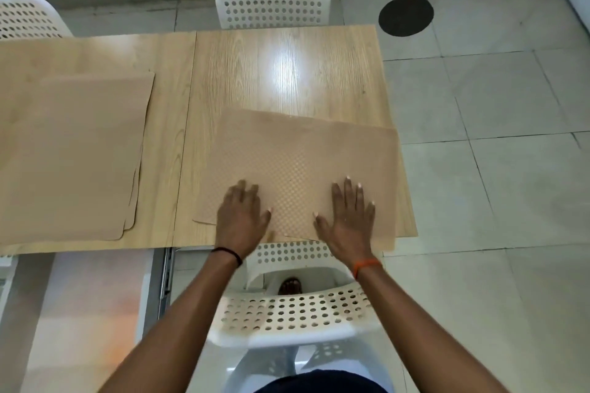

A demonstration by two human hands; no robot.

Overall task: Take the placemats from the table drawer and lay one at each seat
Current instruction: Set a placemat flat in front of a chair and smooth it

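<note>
A tan, dotted placemat (300,156) lies slightly askew on the near right part of the wooden table (287,73), its near right corner hanging over the table edge. My left hand (241,217) and my right hand (349,215) both rest flat on its near edge, fingers spread, gripping nothing. A stack of several more tan placemats (73,153) lies on the left half of the table. The open drawer (95,313) shows below the table's near edge at the left.
A white perforated chair (297,306) stands right in front of me, pushed toward the table. Another white chair (273,5) stands at the far side, and a third (25,14) at the far left. Pale tiled floor with a round dark cover (406,15) lies to the right.
</note>
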